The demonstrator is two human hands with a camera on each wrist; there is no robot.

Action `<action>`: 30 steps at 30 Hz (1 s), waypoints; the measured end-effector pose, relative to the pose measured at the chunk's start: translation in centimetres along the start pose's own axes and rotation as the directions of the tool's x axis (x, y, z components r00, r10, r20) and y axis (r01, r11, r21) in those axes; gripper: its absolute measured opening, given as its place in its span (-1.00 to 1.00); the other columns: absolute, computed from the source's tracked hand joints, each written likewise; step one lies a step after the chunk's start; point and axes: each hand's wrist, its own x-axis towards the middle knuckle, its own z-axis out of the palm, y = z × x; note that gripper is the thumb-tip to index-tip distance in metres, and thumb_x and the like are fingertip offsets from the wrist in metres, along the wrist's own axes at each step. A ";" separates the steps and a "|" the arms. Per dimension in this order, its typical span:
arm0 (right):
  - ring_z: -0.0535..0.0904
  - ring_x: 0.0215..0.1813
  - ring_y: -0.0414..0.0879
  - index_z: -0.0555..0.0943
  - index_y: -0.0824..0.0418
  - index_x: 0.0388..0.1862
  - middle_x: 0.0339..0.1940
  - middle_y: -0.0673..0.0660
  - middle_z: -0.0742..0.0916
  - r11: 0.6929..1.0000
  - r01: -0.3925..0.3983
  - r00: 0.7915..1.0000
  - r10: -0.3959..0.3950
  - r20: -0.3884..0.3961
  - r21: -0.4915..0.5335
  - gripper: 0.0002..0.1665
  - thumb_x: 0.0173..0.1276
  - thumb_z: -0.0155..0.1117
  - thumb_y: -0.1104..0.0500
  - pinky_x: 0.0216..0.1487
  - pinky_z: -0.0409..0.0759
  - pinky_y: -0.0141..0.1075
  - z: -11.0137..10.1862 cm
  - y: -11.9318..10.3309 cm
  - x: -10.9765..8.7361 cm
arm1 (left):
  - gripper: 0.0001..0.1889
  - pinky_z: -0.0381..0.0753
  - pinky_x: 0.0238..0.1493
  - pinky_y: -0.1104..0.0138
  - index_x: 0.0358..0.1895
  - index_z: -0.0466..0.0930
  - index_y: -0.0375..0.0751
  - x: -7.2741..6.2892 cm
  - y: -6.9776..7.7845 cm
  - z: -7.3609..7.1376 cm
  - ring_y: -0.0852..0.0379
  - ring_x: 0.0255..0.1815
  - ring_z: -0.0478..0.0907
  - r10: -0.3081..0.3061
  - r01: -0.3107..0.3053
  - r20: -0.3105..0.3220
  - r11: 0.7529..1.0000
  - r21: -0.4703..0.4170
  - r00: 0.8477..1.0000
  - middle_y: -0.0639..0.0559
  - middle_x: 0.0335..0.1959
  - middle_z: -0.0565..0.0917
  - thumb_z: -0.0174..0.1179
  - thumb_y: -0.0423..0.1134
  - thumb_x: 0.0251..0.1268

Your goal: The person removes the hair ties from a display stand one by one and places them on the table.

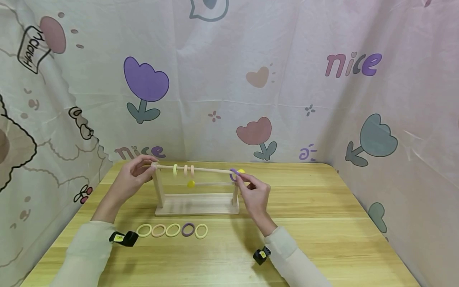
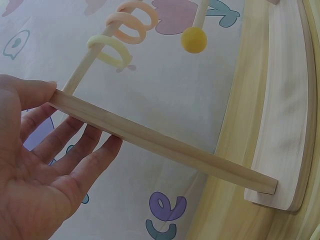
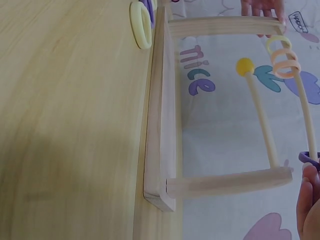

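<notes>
- At the top of one post [image 1: 159,187], the left hand [image 1: 130,176] grips the wood, thumb on one side, fingers on the other.
- Across from it, the right hand [image 1: 255,195] pinches a purple ring [image 1: 230,175] between thumb and fingertips, at the end of the rod [image 1: 211,170] away from the left hand; from where I stand I can't tell how far the rod runs through it.
- Just beside that pinch shows a yellow ball [image 1: 242,171].
- Along the rod, a yellow ring [image 1: 175,170] hangs nearest the left hand, then two peach rings [image 1: 185,170], well apart from the purple ring.
- Lower than both grips, a second rod [image 1: 215,183] ends in another ball [image 1: 191,183].
- Beneath them, the base [image 1: 197,203] stands on the table [image 1: 305,219].
- Nearer the person than either hand, five loose rings [image 1: 183,231] lie in a row.
</notes>
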 end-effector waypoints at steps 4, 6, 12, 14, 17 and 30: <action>0.38 -0.74 -0.34 0.76 0.55 -0.32 -0.46 0.43 0.79 1.000 0.004 1.000 -0.004 -0.016 0.003 -0.91 0.16 0.47 0.55 -0.68 0.29 -0.69 -0.2 0.1 0.1 | -0.80 0.74 -0.06 0.51 0.16 0.53 -0.14 0.0 0.0 0.0 0.44 0.04 0.67 0.000 0.000 -0.001 1.000 0.002 1.000 0.29 0.01 0.66 0.12 -0.28 0.59; 0.39 -0.75 -0.38 0.76 0.55 -0.33 -0.47 0.42 0.79 1.000 0.005 1.000 -0.005 -0.021 0.008 -0.92 0.17 0.46 0.55 -0.71 0.31 -0.67 -0.3 0.2 0.1 | -0.80 0.74 -0.07 0.51 0.16 0.53 -0.14 0.0 0.1 0.0 0.44 0.04 0.67 -0.001 0.001 -0.002 1.000 0.004 1.000 0.30 0.01 0.66 0.12 -0.28 0.59; 0.39 -0.74 -0.48 0.76 0.54 -0.33 -0.48 0.43 0.79 1.000 0.001 1.000 -0.001 -0.023 0.003 -0.93 0.18 0.45 0.55 -0.73 0.31 -0.65 -0.5 0.3 0.2 | -0.80 0.74 -0.07 0.50 0.16 0.53 -0.14 -0.1 0.1 0.0 0.45 0.04 0.67 -0.007 0.007 -0.004 1.000 0.013 1.000 0.27 0.01 0.66 0.12 -0.27 0.59; 0.38 -0.73 -0.50 0.77 0.54 -0.32 -0.47 0.43 0.79 1.000 -0.007 1.000 0.007 -0.024 -0.005 -0.94 0.20 0.45 0.54 -0.73 0.30 -0.66 -0.6 0.3 0.2 | -0.80 0.74 -0.07 0.50 0.16 0.53 -0.15 -0.1 0.1 0.0 0.45 0.04 0.66 -0.008 0.008 -0.004 1.000 0.019 1.000 0.30 0.01 0.66 0.12 -0.26 0.59; 0.38 -0.73 -0.51 0.77 0.54 -0.32 -0.47 0.44 0.79 1.000 -0.014 0.999 0.014 -0.029 -0.008 -0.94 0.20 0.44 0.54 -0.73 0.29 -0.65 -0.8 0.3 0.2 | -0.80 0.74 -0.07 0.50 0.16 0.53 -0.15 -0.1 0.1 0.1 0.46 0.04 0.66 -0.009 0.009 -0.005 1.000 0.022 1.000 0.32 0.00 0.66 0.12 -0.26 0.59; 0.40 -0.74 -0.46 0.76 0.55 -0.31 -0.47 0.44 0.79 1.000 -0.006 0.999 0.005 -0.035 -0.030 -0.93 0.21 0.44 0.54 -0.73 0.31 -0.64 -1.2 0.9 0.4 | -0.80 0.74 -0.07 0.51 0.15 0.53 -0.13 0.0 0.0 0.0 0.46 0.03 0.66 -0.008 0.008 -0.005 1.000 0.014 1.000 0.31 0.00 0.65 0.12 -0.27 0.59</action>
